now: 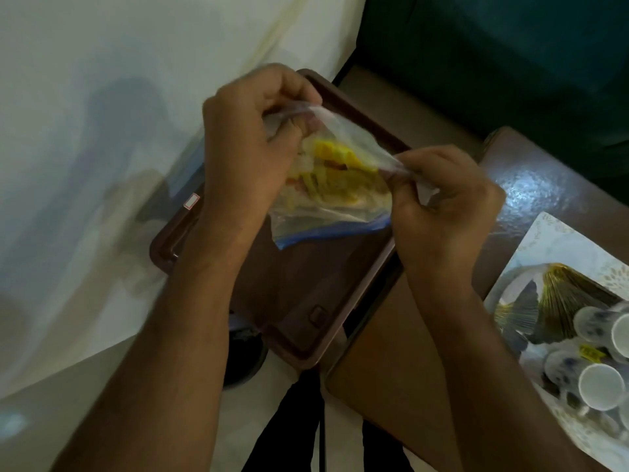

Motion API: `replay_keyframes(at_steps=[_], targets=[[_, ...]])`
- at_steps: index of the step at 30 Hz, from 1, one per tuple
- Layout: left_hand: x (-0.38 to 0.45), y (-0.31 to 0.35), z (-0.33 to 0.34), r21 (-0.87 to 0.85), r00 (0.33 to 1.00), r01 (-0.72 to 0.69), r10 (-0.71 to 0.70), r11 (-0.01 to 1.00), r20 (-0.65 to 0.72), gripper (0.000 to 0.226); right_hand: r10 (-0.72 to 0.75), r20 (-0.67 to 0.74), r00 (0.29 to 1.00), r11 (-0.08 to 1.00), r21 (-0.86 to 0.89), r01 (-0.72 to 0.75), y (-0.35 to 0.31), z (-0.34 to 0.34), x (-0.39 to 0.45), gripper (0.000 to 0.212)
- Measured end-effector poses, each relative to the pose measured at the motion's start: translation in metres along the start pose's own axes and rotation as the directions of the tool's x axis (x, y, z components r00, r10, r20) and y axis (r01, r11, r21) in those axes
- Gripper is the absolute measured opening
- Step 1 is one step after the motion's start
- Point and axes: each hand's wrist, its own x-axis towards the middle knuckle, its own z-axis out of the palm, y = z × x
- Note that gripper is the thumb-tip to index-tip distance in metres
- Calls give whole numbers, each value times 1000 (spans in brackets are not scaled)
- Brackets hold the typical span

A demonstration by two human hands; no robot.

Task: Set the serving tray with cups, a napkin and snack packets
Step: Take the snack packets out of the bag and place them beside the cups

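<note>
A clear plastic zip bag of yellow snack packets hung mid-frame over the bare brown rectangular tray, blue seal edge lowermost, its long axis stretched between the left hand and right hand, each pinched on an upper corner.

A home living room, by the look: a dark green upholstered sofa, a glossy brown wooden worktop, and white patterned cups beside a white-sheeted bed.
</note>
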Motion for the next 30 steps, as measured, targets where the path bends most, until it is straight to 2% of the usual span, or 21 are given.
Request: replay_keyframes(at_steps=[2,5,8,10,12,14,16,19,20,22,24,26,28,30], targets=[[-1,-2,-3,34,999,8,-9,999,31,16,53,96,994,998,-29,-51,-3,1,-2,7],[-3,-5,-5,67,1000,7,-5,998,-29,20,4,68,998,1000,22,-6,-13,4,-8,4],[-4,-14,-7,68,1000,21,-21,997,-5,46,260,199,945,944,153,-292,-11,7,-10,7],[-5,-23,-6,43,996,69,-71,997,61,64,309,204,929,892,277,-357,-9,4,-7,7],[-9,-31,-5,45,987,88,-94,995,130,69,303,258,918,837,388,-385,-8,1,-3,9],[-13,-40,-5,48,982,100,-106,994,159,60,308,305,901,792,442,-421,-7,0,1,13],[-13,-44,-5,-18,979,177,-175,984,105,36,318,313,895,769,467,-437,-6,-2,6,16],[-8,-42,-8,-106,977,208,-211,972,-20,9,235,286,929,825,448,-346,-1,-6,12,7],[-6,-39,-8,-126,979,194,-201,973,-46,4,196,283,939,856,418,-304,0,-8,13,10],[-2,-30,-7,-139,978,170,-184,976,-94,5,149,293,944,892,371,-257,4,-13,12,31],[1,-20,-5,-135,979,143,-160,981,-127,3,135,336,932,905,340,-254,6,-17,11,37],[5,-9,-3,-132,984,108,-125,985,-126,3,124,344,931,927,295,-232,7,-18,10,23],[10,-1,-3,-132,985,71,-91,989,-147,4,121,291,949,942,267,-202,4,-18,12,8],[13,3,-4,-168,975,11,-48,986,-218,19,133,241,961,914,346,-213,-1,-18,13,12]])
